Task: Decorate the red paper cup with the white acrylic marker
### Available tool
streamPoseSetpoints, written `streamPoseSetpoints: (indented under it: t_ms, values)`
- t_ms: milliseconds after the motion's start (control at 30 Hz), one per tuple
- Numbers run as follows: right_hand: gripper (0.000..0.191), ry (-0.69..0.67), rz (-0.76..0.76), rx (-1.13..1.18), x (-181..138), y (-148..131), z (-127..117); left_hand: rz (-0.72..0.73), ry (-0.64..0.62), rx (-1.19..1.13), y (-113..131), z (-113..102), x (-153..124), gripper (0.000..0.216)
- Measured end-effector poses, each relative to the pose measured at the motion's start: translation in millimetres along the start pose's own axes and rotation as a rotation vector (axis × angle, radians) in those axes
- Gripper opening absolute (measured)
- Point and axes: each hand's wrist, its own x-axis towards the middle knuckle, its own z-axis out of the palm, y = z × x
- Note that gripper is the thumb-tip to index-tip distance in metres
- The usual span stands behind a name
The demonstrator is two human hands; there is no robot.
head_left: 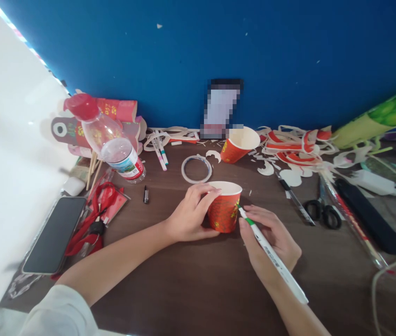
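A red paper cup (224,208) with gold print stands upright on the brown table (191,280). My left hand (191,214) is wrapped round its left side, fingers over the rim. My right hand (271,242) grips a white marker with a green band (271,254); its tip touches the cup's right side.
A second red cup (239,144) lies tilted at the back near a tape ring (196,169). Paper scraps (296,154), scissors (320,212) and pens lie to the right. A water bottle (114,144), a phone (56,233) and a red lanyard (96,219) are on the left.
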Motion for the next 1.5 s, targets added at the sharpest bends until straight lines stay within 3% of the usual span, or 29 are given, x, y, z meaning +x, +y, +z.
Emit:
streamPoseSetpoints:
  t_ms: [700, 1200, 1500]
  values:
    - [0.023, -0.004, -0.025, 0.017, -1.0, -0.3, 0.0, 0.043, -0.002, 0.031, -0.4, 0.4, -2.6, 0.093]
    - [0.012, 0.095, 0.071, -0.002, 3.2, -6.4, 2.9, 0.024, -0.007, 0.013, -0.4, 0.9, -3.2, 0.096]
    - [0.01, 0.089, 0.094, -0.006, 1.8, -5.4, 1.9, 0.046, 0.011, 0.019, -0.1, 0.3, -1.6, 0.093]
